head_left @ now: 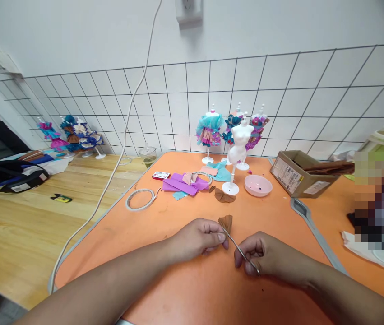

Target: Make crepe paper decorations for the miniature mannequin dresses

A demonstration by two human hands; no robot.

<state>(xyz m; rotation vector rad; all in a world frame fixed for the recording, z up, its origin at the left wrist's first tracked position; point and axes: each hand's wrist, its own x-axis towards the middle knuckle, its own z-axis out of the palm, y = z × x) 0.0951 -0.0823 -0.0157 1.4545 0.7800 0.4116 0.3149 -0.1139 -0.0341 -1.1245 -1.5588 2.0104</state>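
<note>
Hands: apart, near each other. A slim metal tool (237,246) is clasped in the right hand (270,256); a pleated brown piece (226,221) is pinched between thumb and fingers of the left hand (196,239). Clock centre is taken at the held piece.

Surroundings, by descending size: everything is borne by the orange tabletop (266,219). A cardboard box (288,174) is seen at 2 o'clock, a bare white dress form (241,141) near 12, a pink bowl (248,189) between 1 and 2. The tool is angled toward 5; its far end is laid at the held piece's base, beside the left fingertips. A loose brown piece (224,196) is noted at 12.

Risks, judged: fingertips could be nipped by a slip of the tool; thin folds could be torn by pressure, or spread by a slackened pinch.
</note>
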